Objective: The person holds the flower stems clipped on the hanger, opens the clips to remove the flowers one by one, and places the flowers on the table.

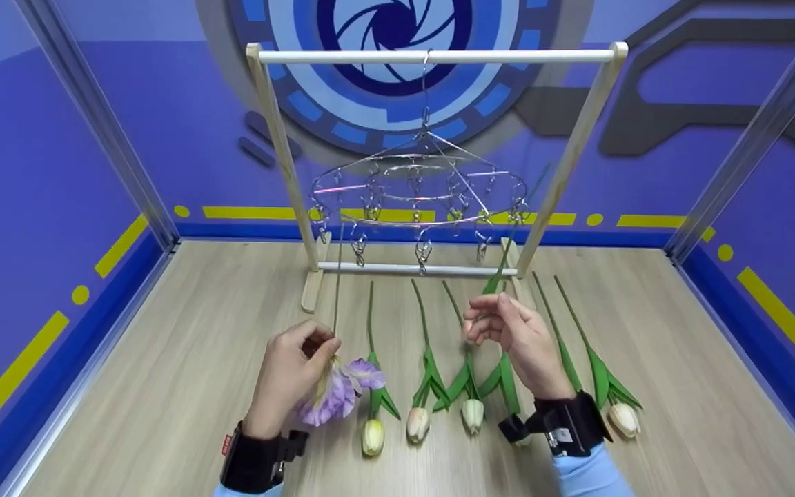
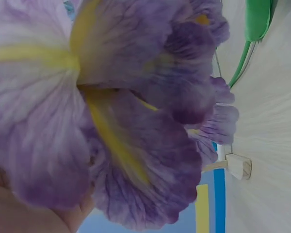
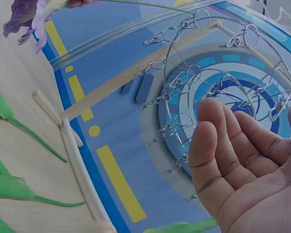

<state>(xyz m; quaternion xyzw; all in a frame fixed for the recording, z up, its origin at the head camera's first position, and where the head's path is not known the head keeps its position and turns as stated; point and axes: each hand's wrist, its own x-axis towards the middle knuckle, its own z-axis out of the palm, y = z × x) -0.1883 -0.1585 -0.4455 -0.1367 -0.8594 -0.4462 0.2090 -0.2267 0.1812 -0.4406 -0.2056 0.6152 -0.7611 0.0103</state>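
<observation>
My left hand (image 1: 290, 376) pinches a purple iris (image 1: 332, 400) by its stem just above the bloom, which points down. Its thin stem (image 1: 338, 283) rises to the left side of a round metal clip hanger (image 1: 426, 119). Ruffled petals with yellow streaks fill much of the left wrist view, hiding most of that hand. The right hand (image 1: 518, 338) is raised, fingers loosely bent and holding nothing, palm showing in the right wrist view. Behind it, a green stem with a leaf (image 1: 495, 281) runs up to a clip (image 1: 518, 212) at the hanger's right; its lower part is hidden.
The hanger hangs from the top bar (image 1: 342, 57) of a wooden rack at the back. Several tulips lie in a row on the table, among them a yellowish tulip (image 1: 373, 437) and a cream tulip (image 1: 624, 420). Blue printed walls (image 1: 59, 207) enclose the table.
</observation>
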